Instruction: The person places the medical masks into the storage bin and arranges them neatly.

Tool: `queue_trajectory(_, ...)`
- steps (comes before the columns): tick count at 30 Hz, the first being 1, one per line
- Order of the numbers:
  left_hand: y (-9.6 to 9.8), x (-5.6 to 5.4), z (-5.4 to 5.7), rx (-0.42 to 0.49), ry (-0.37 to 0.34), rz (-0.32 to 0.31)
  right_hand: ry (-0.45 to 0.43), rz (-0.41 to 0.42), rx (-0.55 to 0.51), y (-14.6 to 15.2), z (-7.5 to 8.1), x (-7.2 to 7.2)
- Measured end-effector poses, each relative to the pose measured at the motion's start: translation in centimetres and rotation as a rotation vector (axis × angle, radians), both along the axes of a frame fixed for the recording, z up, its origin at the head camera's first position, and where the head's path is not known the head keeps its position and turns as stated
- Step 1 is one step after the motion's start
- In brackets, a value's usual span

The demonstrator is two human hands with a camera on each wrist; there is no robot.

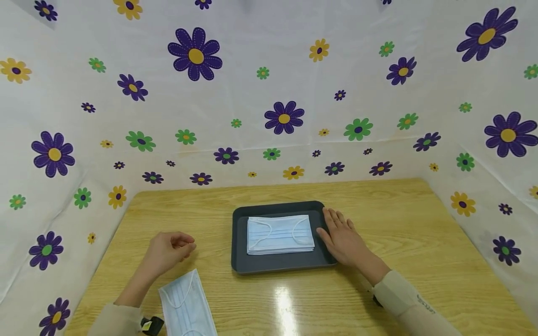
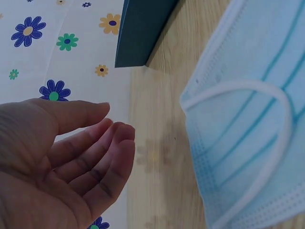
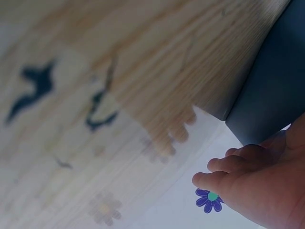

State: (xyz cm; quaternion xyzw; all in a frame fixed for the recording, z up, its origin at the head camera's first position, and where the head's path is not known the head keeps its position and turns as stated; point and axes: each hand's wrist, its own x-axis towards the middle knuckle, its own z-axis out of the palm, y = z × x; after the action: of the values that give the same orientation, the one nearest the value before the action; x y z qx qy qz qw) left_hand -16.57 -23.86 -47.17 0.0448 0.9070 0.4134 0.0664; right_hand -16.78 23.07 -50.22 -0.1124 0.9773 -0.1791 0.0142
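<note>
A dark grey tray (image 1: 240, 247) lies on the table with a neat stack of pale blue face masks (image 1: 279, 238) inside, white ear loops on top. My right hand (image 1: 345, 240) rests at the tray's right rim, fingers extended along it and thumb over the inner side. My left hand (image 1: 168, 252) hovers left of the tray, its fingers loosely curled and nothing between them. Just below it lies a single face mask (image 1: 187, 303), cut off by the bottom edge of the head view. In the left wrist view that mask (image 2: 248, 124) appears close, beside the loosely bent fingers (image 2: 112, 169).
The wooden table (image 1: 399, 224) is enclosed at the back and sides by a white cloth (image 1: 235, 28) with purple, yellow and green flowers. A small black device (image 1: 152, 325) sits at my left wrist. Wood shows on both sides of the tray.
</note>
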Motion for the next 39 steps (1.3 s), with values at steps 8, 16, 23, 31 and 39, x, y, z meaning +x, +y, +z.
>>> queue_trajectory(8,-0.9,1.0,-0.2,-0.065,-0.077,-0.059,-0.002,0.003,-0.003,0.0,0.0,0.1)
queue_trajectory(16,-1.4,1.6,-0.3,-0.121,-0.1,-0.153,-0.007,0.005,-0.002,0.0,0.0,0.1)
queue_trajectory(23,-1.6,1.7,-0.7,-0.128,-0.126,-0.227,-0.001,0.005,-0.002,0.0,0.2,0.1)
queue_trajectory(31,-1.5,1.9,-1.6,-0.11,-0.111,-0.24,0.008,0.01,-0.003,0.0,0.1,0.1)
queue_trajectory(39,-1.2,2.2,-2.2,-0.112,-0.074,-0.229,-0.001,0.007,-0.004,0.0,0.1,0.1)
